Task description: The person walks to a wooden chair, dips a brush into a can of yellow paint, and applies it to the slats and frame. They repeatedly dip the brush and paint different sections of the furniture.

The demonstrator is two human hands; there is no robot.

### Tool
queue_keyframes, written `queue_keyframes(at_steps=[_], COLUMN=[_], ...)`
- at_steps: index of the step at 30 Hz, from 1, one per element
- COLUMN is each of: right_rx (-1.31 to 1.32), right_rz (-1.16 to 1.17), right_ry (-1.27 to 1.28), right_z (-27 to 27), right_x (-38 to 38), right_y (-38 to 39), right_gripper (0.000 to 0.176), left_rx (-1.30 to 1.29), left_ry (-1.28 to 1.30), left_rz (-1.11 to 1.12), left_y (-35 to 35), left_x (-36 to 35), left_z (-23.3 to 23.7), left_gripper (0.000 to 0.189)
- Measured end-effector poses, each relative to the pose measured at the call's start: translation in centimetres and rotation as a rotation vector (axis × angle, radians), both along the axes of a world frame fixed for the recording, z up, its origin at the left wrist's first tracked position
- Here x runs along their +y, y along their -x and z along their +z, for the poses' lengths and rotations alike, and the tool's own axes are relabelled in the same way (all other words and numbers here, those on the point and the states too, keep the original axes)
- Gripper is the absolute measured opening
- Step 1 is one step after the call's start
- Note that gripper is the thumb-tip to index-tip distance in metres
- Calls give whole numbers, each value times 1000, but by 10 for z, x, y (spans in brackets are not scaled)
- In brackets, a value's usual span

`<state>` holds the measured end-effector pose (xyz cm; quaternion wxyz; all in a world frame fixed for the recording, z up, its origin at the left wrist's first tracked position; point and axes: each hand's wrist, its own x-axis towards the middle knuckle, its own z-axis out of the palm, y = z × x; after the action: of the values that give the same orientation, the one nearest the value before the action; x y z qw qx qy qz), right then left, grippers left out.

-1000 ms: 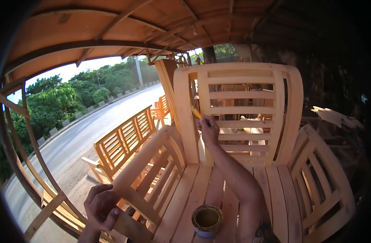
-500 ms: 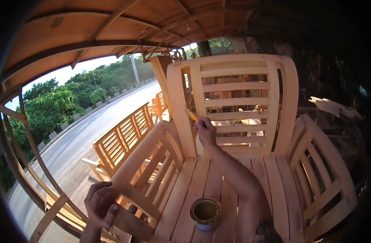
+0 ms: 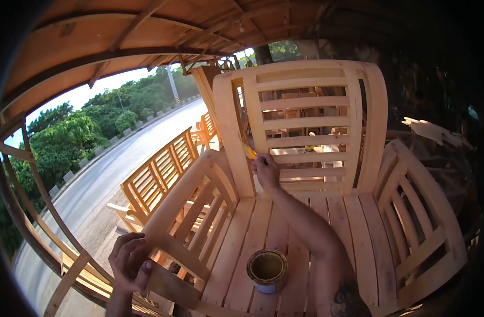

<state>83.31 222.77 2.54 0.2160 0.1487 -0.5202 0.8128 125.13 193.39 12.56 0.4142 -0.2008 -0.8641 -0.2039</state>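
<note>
A pale wooden armchair (image 3: 234,142) with a slatted back and seat fills the middle of the view. My right hand (image 3: 266,170) is closed around a yellow-handled brush (image 3: 250,152), whose tip is at the inner side of the back's left post. On the seat slats (image 3: 242,259) stands an open can (image 3: 267,268) with brownish liquid inside, below my right forearm. My left hand (image 3: 130,262) is by the front end of the left armrest, fingers curved and apart, with nothing visible in it.
Behind the left armrest stands a slatted wooden bench (image 3: 160,171), with a road (image 3: 147,116) beyond it. The chair's right armrest (image 3: 429,190) curves up at the right. Wooden frame bars (image 3: 67,282) cross the lower left. More furniture shows through the back slats.
My right hand and the brush have moved slightly down along the left post. The view has shifted a little, so the chair and can appear higher.
</note>
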Motion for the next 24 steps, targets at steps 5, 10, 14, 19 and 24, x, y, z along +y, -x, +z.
queue_keyframes(at_steps=[5, 10, 14, 19, 24], right_rx=[-184, 29, -13, -183, -260], right_rz=[-25, -176, -53, -46, -66], right_ry=[-41, -78, -29, -99, -173], right_z=[-35, 57, 63, -9, 8], right_x=[16, 2, -4, 3, 4], right_y=[-9, -19, -2, 6, 0], right_gripper=[13, 17, 19, 20, 21], left_rx=[17, 24, 27, 55, 45], left_ry=[8, -5, 17, 10, -4], left_rz=[-5, -5, -1, -7, -9], left_y=[1, 1, 1, 1, 1], left_x=[0, 1, 0, -2, -3], left_z=[1, 0, -1, -2, -4], left_gripper=[49, 48, 48, 48, 47])
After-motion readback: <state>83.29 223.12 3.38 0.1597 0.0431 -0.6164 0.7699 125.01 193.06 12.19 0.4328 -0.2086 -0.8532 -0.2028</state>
